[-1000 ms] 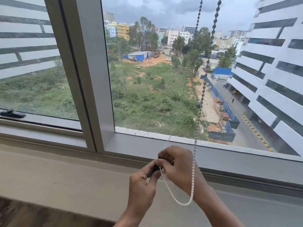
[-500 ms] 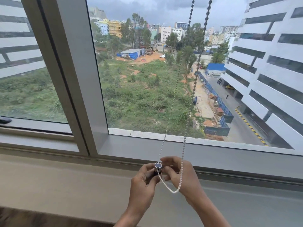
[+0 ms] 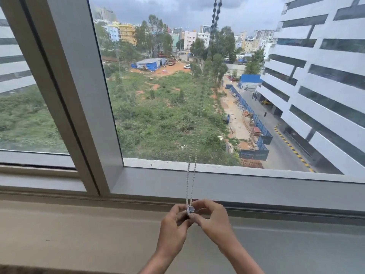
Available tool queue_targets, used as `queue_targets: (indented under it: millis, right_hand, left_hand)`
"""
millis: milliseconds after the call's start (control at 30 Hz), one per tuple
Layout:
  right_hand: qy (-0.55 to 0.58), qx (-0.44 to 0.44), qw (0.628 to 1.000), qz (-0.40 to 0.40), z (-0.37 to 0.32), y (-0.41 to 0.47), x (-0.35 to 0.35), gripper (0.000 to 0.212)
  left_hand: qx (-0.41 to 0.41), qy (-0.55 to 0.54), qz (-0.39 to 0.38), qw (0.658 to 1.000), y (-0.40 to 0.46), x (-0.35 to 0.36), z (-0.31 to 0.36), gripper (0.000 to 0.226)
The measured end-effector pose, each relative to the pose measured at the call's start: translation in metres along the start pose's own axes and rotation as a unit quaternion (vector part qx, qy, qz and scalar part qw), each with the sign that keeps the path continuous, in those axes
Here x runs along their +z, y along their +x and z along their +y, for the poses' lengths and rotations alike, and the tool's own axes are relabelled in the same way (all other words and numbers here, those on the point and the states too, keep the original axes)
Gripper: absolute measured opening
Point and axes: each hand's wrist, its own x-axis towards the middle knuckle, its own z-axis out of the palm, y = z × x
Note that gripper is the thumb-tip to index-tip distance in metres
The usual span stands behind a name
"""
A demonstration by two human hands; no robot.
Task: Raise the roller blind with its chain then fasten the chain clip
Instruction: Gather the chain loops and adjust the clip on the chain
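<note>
The window frame [image 3: 217,184] fills your view with no blind in sight, so the raising looks done. The bead chain [image 3: 191,180] hangs straight down into your hands. Your left hand [image 3: 173,224] and right hand [image 3: 212,218] both pinch the chain clip [image 3: 190,209] between their fingertips, equally near.

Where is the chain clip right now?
Low centre of the head view: the chain clip sits pinched between left hand and right hand, before the window frame.
</note>
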Motion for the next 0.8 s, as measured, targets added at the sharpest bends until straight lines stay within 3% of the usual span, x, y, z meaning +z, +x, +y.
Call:
queue_targets:
  millis: [300,533,800]
  right_hand:
    - [0.0,0.006,1.0,0.021,0.013,0.01,0.007,0.017]
    - [0.0,-0.005,1.0,0.028,0.015,0.01,0.007,0.019]
    - [-0.015,-0.014,0.999,0.041,0.018,0.011,0.006,0.02]
  left_hand:
    - [-0.007,0.009,-0.005,1.0,0.017,-0.001,-0.008,0.029]
    - [0.021,0.042,-0.001,0.999,0.025,-0.002,-0.006,0.045]
    - [0.034,0.049,-0.002,0.998,0.024,-0.001,-0.004,0.043]
